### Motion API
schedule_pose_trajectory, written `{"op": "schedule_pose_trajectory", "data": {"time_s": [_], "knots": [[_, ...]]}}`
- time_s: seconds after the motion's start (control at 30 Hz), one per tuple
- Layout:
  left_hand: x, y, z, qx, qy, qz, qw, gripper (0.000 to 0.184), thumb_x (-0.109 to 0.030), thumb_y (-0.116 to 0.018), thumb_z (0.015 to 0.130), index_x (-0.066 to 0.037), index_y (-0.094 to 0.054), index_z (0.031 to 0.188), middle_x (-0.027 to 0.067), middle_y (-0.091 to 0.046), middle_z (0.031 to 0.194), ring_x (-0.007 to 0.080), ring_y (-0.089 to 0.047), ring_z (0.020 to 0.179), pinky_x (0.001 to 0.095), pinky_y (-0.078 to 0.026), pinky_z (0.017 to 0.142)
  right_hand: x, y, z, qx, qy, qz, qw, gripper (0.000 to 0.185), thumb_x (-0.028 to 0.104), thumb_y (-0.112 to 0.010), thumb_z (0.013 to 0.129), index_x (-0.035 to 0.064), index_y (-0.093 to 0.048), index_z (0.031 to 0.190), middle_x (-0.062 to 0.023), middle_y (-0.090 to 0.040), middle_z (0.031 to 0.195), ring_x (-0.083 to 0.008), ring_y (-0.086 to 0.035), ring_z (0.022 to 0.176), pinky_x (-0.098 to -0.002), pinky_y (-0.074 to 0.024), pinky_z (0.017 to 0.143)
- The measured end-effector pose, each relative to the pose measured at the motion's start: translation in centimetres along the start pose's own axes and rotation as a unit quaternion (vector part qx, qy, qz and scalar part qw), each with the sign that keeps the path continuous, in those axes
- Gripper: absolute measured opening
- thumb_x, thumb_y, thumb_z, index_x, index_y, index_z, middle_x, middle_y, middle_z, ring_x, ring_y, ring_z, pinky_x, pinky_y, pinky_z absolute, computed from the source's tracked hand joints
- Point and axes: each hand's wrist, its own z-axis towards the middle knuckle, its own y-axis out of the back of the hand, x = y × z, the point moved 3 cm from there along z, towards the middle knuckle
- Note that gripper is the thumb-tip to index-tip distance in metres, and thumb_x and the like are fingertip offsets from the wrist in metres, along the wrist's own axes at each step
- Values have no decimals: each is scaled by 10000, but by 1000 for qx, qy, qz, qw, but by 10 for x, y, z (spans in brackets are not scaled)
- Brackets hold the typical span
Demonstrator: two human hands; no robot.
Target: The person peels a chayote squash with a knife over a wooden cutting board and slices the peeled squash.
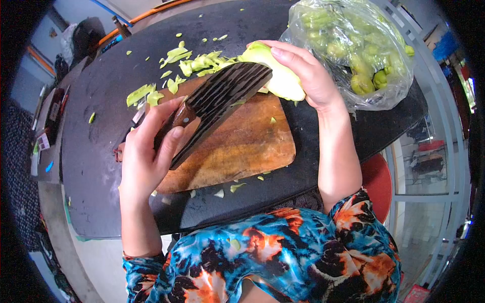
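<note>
My left hand point(151, 141) is closed around the wooden handle of a broad cleaver point(222, 96), whose dark, streaked blade slants up to the right. In my right hand point(313, 76) is a partly peeled, pale green fruit point(278, 73), long and mango-like in shape. The blade's far end overlaps the near side of the fruit; whether it touches, I cannot tell. Beneath both lies a wooden cutting board point(247, 141). Green peel strips point(202, 63) are scattered beyond the board's far edge, and a few small scraps lie in front of it.
A clear plastic bag point(374, 93) of whole green fruits sits at the far right of the dark table point(101, 177). A red stool point(376, 184) stands beside the table at right, near a glass-panelled frame. Another surface with small items is at left.
</note>
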Motion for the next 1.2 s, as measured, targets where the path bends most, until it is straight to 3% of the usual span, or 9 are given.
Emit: {"op": "schedule_pose_trajectory", "data": {"time_s": [0.17, 0.27, 0.47, 0.57, 0.6, 0.7, 0.87, 1.07, 1.2], "knots": [[3, -3, -1, 3, 40, -64, 997, 317, -100, -595, 905, 21, -549, 1194, 144, -663, 1066, 224, -650, 1002, 310, -477, 868, -3, -1, 3, -13, 18, 68, 997, 448, 277, -470, 974, -42, -515, 1286, -138, -616, 1200, -190, -621, 1063, -311, -502, 916], [3, -8, -3, -5, 55, -113, 992, 327, -115, -585, 923, 19, -533, 1217, 117, -648, 1063, 182, -625, 1009, 297, -464, 882, -8, -5, 4, -78, 13, 174, 982, 421, 322, -538, 943, 10, -595, 1218, -67, -662, 1064, -96, -628, 867, -239, -513, 732], [5, -11, -5, -12, 65, -156, 986, 329, -111, -573, 933, 24, -518, 1228, 98, -633, 1064, 152, -600, 1022, 279, -450, 891, -6, -8, 2, -102, 11, 204, 974, 454, 377, -550, 929, -10, -609, 1159, -69, -673, 972, -91, -616, 707, -232, -497, 594], [4, -12, -4, -9, 74, -143, 987, 346, -99, -560, 935, 30, -509, 1252, 109, -637, 1082, 153, -599, 1029, 278, -447, 901, -7, -8, 2, -103, 9, 220, 970, 452, 388, -557, 923, -11, -617, 1128, -73, -676, 953, -107, -636, 711, -247, -518, 606], [4, -12, -4, -6, 77, -132, 988, 357, -95, -555, 936, 31, -504, 1265, 114, -638, 1090, 154, -599, 1031, 279, -446, 905, -7, -9, 2, -107, 15, 224, 969, 456, 377, -535, 937, -15, -592, 1164, -85, -669, 998, -129, -644, 791, -270, -529, 680], [5, -14, -3, -18, -42, 8, 999, 406, -108, -544, 943, 35, -477, 1317, 136, -633, 1120, 160, -604, 1022, 277, -449, 907, -7, -10, 1, -116, 29, 236, 964, 469, 355, -489, 965, -22, -541, 1238, -110, -655, 1093, -174, -660, 957, -316, -549, 834], [2, -16, -6, 4, 63, -113, 992, 448, -161, -534, 963, 52, -446, 1347, 112, -626, 1108, 115, -596, 882, 249, -471, 815, -8, -12, -2, -132, 37, 239, 961, 472, 360, -479, 970, -18, -529, 1249, -112, -650, 1108, -182, -656, 966, -322, -547, 835], [9, -15, -8, 18, 99, -142, 985, 436, -143, -517, 972, 50, -439, 1355, 66, -606, 1035, 85, -542, 786, 224, -452, 744, -10, -13, -3, -164, 50, 254, 952, 448, 377, -477, 969, 1, -556, 1200, -104, -655, 1081, -177, -661, 943, -320, -549, 809], [4, -19, -7, -5, 70, -143, 987, 431, -137, -512, 972, 55, -440, 1352, 43, -587, 986, 87, -524, 778, 229, -445, 733, -4, -23, -5, -210, 58, 310, 925, 351, 394, -567, 926, 65, -629, 1029, 7, -633, 791, -72, -615, 655, -234, -502, 566]]}}
